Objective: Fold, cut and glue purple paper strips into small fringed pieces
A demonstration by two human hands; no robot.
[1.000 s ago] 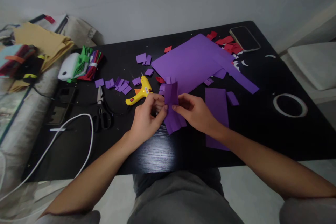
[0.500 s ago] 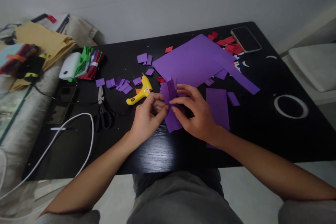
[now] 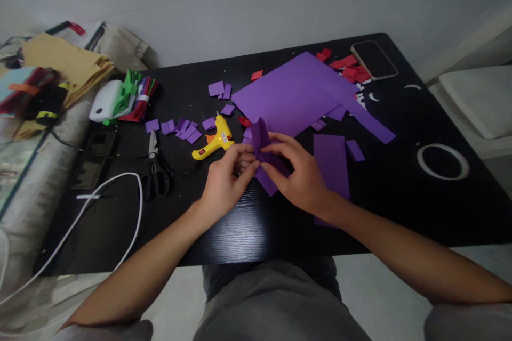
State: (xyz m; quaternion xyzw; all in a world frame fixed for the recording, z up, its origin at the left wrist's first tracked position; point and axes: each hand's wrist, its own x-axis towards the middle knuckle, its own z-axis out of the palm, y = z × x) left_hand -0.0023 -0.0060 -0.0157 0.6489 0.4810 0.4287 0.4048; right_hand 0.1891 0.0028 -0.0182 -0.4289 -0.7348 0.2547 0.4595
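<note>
Between my hands is a folded piece of purple paper (image 3: 260,136), its upper part standing up along a crease and its lower end showing beneath my fingers. My left hand (image 3: 230,173) pinches its left side between thumb and curled fingers. From the other side my right hand (image 3: 298,170) grips it, thumb and fingertips meeting near the fold. Part of the paper is hidden by my fingers. Just left of my hands lies a yellow hot glue gun (image 3: 218,140). Behind the paper is a large purple sheet (image 3: 288,96), and a smaller purple sheet (image 3: 331,165) lies right of my right hand.
Black-handled scissors (image 3: 157,170) and small purple paper pieces (image 3: 188,130) are on the left of the black table (image 3: 384,213). A white cable (image 3: 138,218) loops nearby. Red scraps (image 3: 352,68), a phone (image 3: 375,59) and a white ring (image 3: 443,162) are on the right.
The purple paper has been bent further along its crease, so its sides stand up more. My hands stay close together, with the right fingers closing in on the fold.
</note>
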